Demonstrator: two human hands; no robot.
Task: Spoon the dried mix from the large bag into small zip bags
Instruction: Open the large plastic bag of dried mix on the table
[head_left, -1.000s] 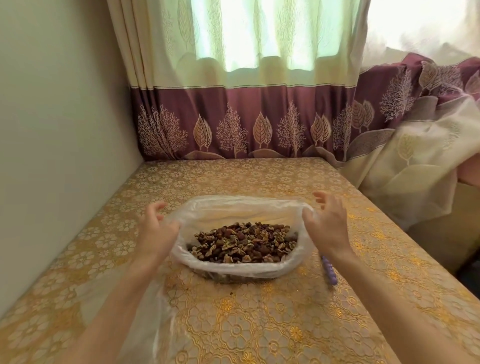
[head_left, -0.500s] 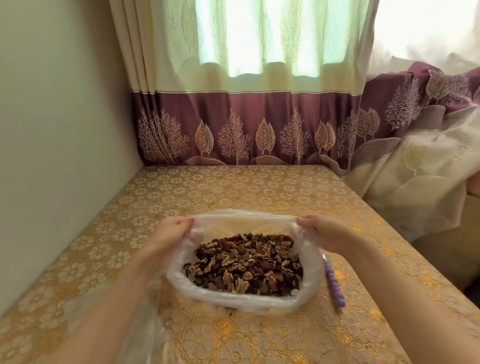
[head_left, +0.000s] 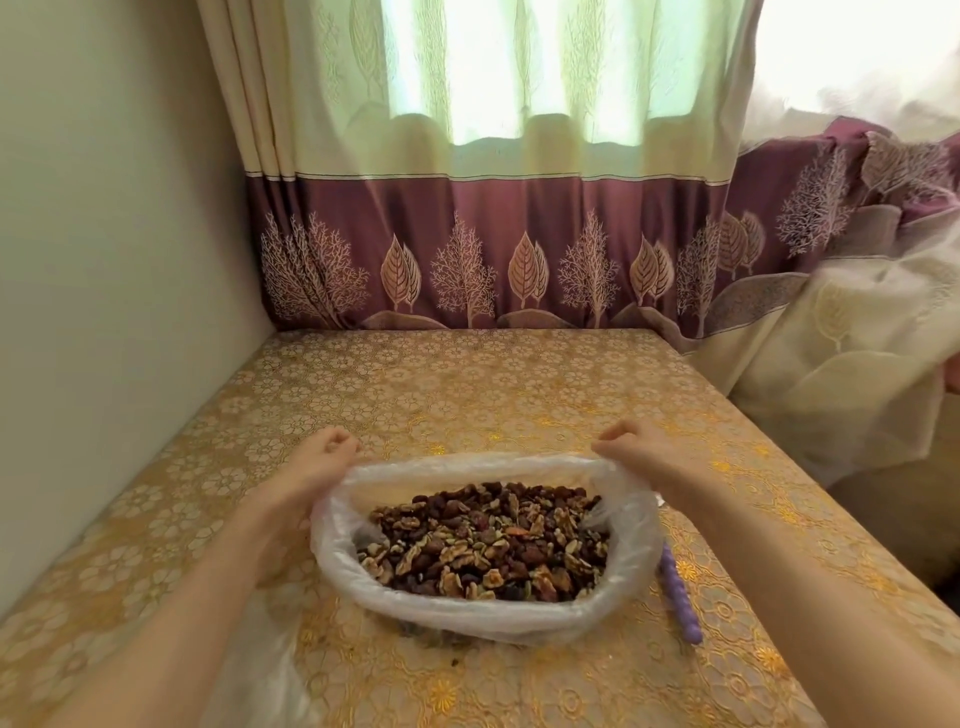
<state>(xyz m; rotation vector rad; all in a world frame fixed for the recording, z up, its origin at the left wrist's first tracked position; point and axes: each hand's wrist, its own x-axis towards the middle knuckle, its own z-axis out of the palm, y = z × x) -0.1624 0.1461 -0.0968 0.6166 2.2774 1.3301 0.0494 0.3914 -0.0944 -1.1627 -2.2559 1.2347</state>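
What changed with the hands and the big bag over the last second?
Both hands went from open beside the rim to gripping it: left hand and right hand now hold the large bag at its far corners, drawn nearer the person. The dried mix stays inside; the purple handle stays beside it.
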